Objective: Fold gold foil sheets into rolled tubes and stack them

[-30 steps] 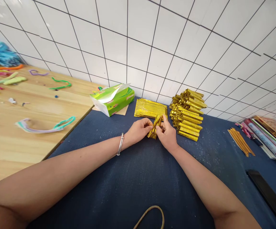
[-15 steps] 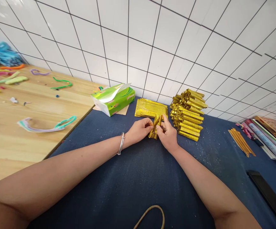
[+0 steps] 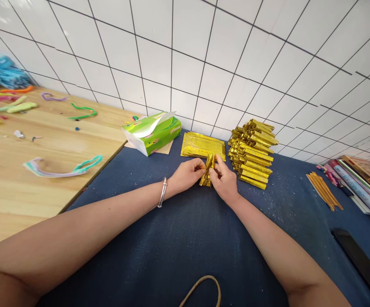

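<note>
A pleated piece of gold foil paper [image 3: 208, 171] stands between my hands above the dark blue cloth. My left hand [image 3: 188, 174] pinches its left side, thumb and fingers closed together. On its right side my right hand [image 3: 225, 179] grips the folds, with the index finger reaching along the upper edge. Just behind lies a stack of flat gold foil sheets [image 3: 202, 144]. To the right of my right hand is a heap of folded gold foil strips [image 3: 253, 155], piled in layers against the wall.
A green tissue pack [image 3: 154, 133] sits at the back left, beside a wooden table [image 3: 76, 192] with pipe cleaners [image 3: 4, 72]. On the right are brown strips [image 3: 324, 190], a pile of books [image 3: 360, 183] and a black phone-like object [image 3: 360, 260]. A cord loop [image 3: 204, 279] lies in front.
The gold foil's folds have been pressed slightly closer together, and my right index finger has bent down a little. Both arms stay in nearly the same place.
</note>
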{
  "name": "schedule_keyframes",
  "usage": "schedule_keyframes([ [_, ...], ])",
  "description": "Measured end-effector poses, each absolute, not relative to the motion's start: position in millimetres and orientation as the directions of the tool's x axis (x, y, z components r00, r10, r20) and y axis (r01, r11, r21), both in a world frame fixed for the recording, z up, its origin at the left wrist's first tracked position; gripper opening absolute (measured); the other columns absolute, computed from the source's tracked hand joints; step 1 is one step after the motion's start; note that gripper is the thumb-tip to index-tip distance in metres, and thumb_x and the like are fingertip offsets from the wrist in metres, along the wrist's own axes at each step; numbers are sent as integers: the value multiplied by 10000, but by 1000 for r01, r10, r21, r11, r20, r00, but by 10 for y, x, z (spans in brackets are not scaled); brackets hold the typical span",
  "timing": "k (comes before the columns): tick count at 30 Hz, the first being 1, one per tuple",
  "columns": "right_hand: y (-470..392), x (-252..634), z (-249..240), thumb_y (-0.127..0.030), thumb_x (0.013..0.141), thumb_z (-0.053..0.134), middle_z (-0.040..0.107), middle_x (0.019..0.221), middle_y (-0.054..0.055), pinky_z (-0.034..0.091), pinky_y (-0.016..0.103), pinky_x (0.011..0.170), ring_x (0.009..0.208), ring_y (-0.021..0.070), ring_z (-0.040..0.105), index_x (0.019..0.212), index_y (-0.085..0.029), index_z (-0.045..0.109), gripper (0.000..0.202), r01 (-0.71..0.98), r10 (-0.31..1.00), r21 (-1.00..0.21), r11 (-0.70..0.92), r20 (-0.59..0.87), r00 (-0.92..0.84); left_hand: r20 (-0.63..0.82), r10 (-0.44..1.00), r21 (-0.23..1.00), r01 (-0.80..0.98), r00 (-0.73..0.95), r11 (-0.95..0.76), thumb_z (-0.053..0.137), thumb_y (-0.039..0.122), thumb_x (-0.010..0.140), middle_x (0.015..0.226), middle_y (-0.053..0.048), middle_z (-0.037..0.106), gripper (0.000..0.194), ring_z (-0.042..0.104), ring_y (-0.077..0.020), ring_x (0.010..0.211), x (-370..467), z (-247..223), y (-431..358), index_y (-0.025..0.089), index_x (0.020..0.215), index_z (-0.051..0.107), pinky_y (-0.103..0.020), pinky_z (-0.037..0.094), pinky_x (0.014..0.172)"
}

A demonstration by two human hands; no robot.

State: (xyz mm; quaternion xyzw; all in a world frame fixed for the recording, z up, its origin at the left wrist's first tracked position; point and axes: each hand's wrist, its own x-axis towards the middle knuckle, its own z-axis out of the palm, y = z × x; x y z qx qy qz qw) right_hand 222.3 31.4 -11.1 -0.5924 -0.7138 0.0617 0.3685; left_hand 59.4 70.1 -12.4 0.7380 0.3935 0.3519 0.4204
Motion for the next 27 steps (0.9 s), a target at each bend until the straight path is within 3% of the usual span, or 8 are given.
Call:
schedule_keyframes([
  [7, 311, 2221, -145, -314, 851, 436, 676, 961, 32, 480, 261, 768, 789, 146, 627, 1297, -190, 470, 464, 832, 883, -459, 312, 463, -76, 201, 871, 903, 260, 448, -342, 498, 263, 796, 697, 21, 541, 102, 487, -86, 619, 596, -162, 707, 170, 784, 538, -193, 397, 556],
  [14, 302, 2206, -139, -286, 852, 420, 668, 1023, 55, 479, 273, 779, 836, 166, 630, 1325, -188, 439, 483, 873, 888, -374, 314, 440, -131, 214, 892, 943, 156, 398, -295, 549, 216, 762, 726, 22, 546, 94, 508, -77, 627, 606, -200, 718, 170, 826, 499, -195, 420, 570],
  [18, 294, 2198, -102, -280, 852, 423, 666, 1032, 52, 475, 274, 787, 843, 171, 628, 1330, -203, 431, 484, 881, 889, -345, 324, 429, -159, 198, 903, 967, 75, 381, -244, 573, 181, 742, 788, 9, 575, 216, 551, -83, 669, 621, -199, 728, 174, 920, 452, -199, 449, 590],
  [24, 281, 2186, -84, -262, 817, 452, 664, 1011, 46, 476, 281, 787, 839, 179, 618, 1339, -210, 407, 526, 881, 896, -325, 343, 396, -203, 176, 892, 984, -47, 416, -172, 564, 169, 762, 797, 8, 588, 571, 565, -88, 655, 607, -147, 733, 205, 1269, 305, -191, 460, 562],
  [27, 285, 2195, -96, -258, 803, 457, 666, 993, 42, 481, 290, 784, 827, 185, 619, 1326, -215, 419, 526, 886, 898, -321, 335, 393, -197, 188, 873, 982, -66, 451, -178, 568, 174, 764, 806, 10, 581, 653, 558, -85, 675, 588, -125, 739, 242, 1342, 273, -189, 463, 578],
])
